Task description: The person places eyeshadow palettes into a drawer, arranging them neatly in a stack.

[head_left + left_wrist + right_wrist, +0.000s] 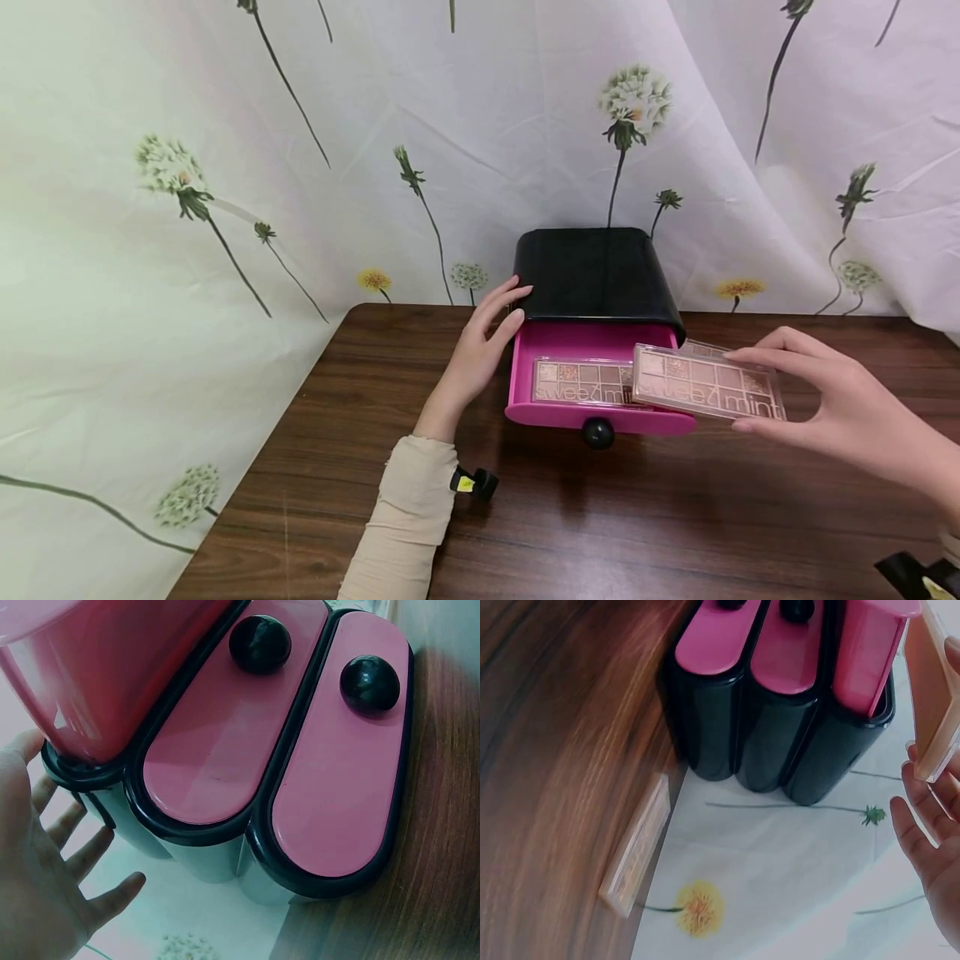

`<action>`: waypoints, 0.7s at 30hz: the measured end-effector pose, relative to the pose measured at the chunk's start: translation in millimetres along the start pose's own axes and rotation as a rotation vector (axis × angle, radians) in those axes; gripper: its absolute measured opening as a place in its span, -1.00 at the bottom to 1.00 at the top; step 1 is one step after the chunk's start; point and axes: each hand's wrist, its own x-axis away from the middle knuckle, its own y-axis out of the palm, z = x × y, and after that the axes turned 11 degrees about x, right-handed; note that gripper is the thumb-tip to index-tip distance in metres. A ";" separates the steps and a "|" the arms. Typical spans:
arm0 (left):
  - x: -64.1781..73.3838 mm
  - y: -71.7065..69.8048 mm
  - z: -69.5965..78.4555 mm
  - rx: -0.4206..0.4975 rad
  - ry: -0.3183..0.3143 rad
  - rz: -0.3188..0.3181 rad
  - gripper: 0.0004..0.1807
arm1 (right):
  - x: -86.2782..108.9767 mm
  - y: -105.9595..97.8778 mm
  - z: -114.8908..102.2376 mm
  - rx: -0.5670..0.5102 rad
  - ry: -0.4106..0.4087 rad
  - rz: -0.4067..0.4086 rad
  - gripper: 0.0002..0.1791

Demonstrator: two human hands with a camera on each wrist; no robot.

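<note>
A black drawer unit [592, 275] stands on the table with its pink top drawer [536, 414] pulled out. My left hand [478, 354] touches the unit's left upper side with fingers extended; the left wrist view has it beside the open drawer. Between thumb and fingers my right hand [851, 404] pinches an eyeshadow palette [708, 383] with a clear cover. This palette is tilted above the drawer's right front corner. A second eyeshadow palette [576, 382] lies inside the drawer, its right end covered by the held one.
Another palette [637, 847] lies on the wooden table [360, 467], right of the unit. Two lower pink drawers [217, 742] with black knobs are closed. A flower-printed cloth [480, 150] hangs behind the table.
</note>
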 end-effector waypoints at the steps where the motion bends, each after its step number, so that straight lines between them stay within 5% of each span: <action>1: -0.1 0.0 0.1 0.001 -0.002 -0.001 -0.57 | -3.0 1.0 -1.4 -0.004 -0.004 -0.003 -0.15; 5: 0.3 0.5 6.1 0.016 -0.013 -0.006 -0.57 | -14.8 6.2 -6.6 -0.038 -0.012 -0.018 -0.19; 12: 7.5 3.4 37.6 0.022 -0.039 -0.016 -0.56 | -35.6 20.7 -13.4 -0.082 -0.034 -0.056 -0.27; 21: 7.6 4.4 40.3 0.024 -0.035 -0.005 -0.56 | -55.1 36.1 -23.0 -0.114 -0.059 -0.102 -0.33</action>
